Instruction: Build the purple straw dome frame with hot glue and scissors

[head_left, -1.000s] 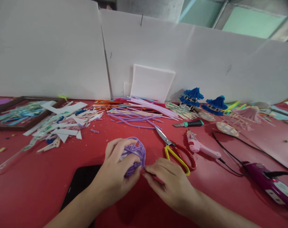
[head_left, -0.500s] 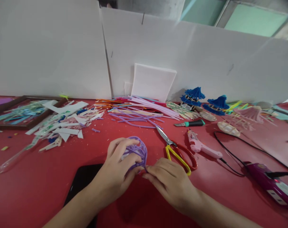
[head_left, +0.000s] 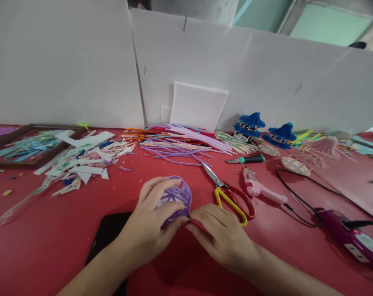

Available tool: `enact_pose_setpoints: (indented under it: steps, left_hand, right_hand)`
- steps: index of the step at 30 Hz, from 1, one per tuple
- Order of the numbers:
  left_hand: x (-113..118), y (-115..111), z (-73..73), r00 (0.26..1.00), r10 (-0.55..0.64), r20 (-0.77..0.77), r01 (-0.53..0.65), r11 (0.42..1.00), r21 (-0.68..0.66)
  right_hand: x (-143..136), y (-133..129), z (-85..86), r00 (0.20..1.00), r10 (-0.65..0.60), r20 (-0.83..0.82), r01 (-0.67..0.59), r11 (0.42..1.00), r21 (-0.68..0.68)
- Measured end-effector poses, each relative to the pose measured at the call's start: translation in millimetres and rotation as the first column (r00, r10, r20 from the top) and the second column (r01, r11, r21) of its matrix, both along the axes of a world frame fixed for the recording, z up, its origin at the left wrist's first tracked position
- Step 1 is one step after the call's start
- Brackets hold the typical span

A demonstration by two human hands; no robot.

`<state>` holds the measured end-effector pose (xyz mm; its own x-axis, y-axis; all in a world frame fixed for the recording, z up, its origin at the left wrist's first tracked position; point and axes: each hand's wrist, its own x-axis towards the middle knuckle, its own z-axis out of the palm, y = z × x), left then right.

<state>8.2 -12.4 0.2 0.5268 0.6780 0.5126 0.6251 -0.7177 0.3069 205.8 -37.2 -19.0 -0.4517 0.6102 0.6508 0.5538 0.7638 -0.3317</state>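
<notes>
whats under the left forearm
A flat black object lies on the red table beneath the left forearm. Its upper left part shows, plus a strip below the arm; the middle is covered and cannot be seen.

Bare hands (head_left: pixel 155 213) (head_left: pixel 222 232), narrow wrists (head_left: pixel 251 255), and slim, uncovered forearms (head_left: pixel 102 267).
</notes>
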Motion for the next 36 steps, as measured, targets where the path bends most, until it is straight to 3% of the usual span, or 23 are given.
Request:
enact_pose_setpoints:
  steps: [6, 9, 13, 19, 21, 23, 24, 27, 29, 32, 36]
  left_hand:
    - [-4, -3, 5.1, 0.999, 0.002, 0.049, -0.003, 1.000, 0.013]
    - [-6, 2, 4.0, 0.977, 0.141, 0.160, -0.135, 0.990, -0.046]
    - [-5, 11, -4.5, 0.896, 0.343, 0.282, -0.290, 0.933, -0.211]
    - [2, 12, -10.6, 0.861, 0.402, 0.312, -0.199, 0.831, -0.519]
    - [3, 11, -9.5, 0.856, 0.409, 0.316, -0.176, 0.806, -0.565]
    - [3, 9, -8.4, 0.854, 0.404, 0.328, -0.161, 0.805, -0.571]
    - [3, 8, -8.0, 0.854, 0.400, 0.333, -0.155, 0.807, -0.570]
    - [3, 5, -6.9, 0.869, 0.362, 0.336, -0.128, 0.822, -0.555]
    - [3, 3, -6.0, 0.890, 0.307, 0.336, -0.095, 0.846, -0.524]
    - [4, -2, -6.3, 0.921, 0.223, 0.320, -0.049, 0.880, -0.472]
    - [3, -6, -11.0, 0.962, 0.120, 0.245, -0.006, 0.907, -0.422]
  right_hand:
    - [2, 1, -3.4, 0.999, -0.027, -0.023, 0.025, 0.995, -0.094]
    - [4, 2, -4.0, 0.999, -0.047, -0.017, 0.043, 0.986, -0.161]
    - [6, 4, -3.8, 0.998, -0.052, -0.022, 0.045, 0.973, -0.228]
    - [3, 2, -2.3, 0.993, -0.068, -0.093, 0.034, 0.946, -0.323]
    - [0, 0, -1.4, 0.985, -0.088, -0.146, 0.025, 0.922, -0.385]
    - [-4, -1, -0.1, 0.967, -0.126, -0.221, -0.007, 0.855, -0.518]
    - [-5, -1, 0.7, 0.951, -0.158, -0.266, -0.040, 0.790, -0.612]
    - [-8, 2, 2.5, 0.854, -0.296, -0.428, -0.237, 0.512, -0.826]
    - [-8, 6, 2.5, 0.755, -0.394, -0.524, -0.378, 0.391, -0.839]
    - [-5, 12, 0.7, 0.611, -0.502, -0.611, -0.491, 0.365, -0.791]
    - [-1, 18, -0.9, 0.501, -0.555, -0.664, -0.516, 0.424, -0.744]
